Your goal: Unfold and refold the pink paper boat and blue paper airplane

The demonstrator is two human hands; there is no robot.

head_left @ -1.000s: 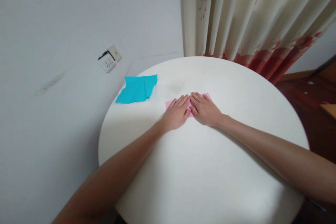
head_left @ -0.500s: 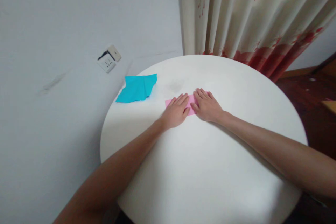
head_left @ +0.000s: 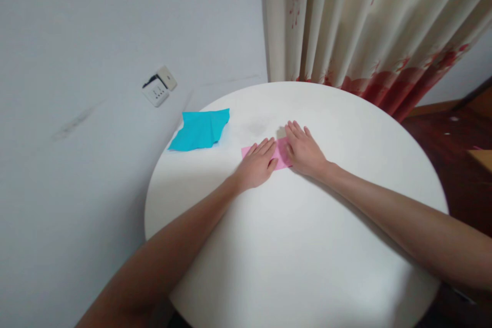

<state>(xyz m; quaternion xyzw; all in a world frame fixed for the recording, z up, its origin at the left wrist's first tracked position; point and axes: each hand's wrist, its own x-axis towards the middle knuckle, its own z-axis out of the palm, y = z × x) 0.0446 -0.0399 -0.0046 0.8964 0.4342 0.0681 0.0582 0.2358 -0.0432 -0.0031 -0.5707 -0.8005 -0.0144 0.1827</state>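
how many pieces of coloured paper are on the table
2. A pink paper lies near the middle of the white round table, pressed flat under the left hand and right hand. A blue paper lies at the table's far left edge, untouched.

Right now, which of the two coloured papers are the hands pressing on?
The pink paper: both hands lie flat on it. The blue paper lies untouched near the table's left edge.

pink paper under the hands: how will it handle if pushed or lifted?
Pink paper lies flat and thin, so probably light and floppy when lifted. On the smooth white table it may slide unless pinned, as left hand and right hand do.
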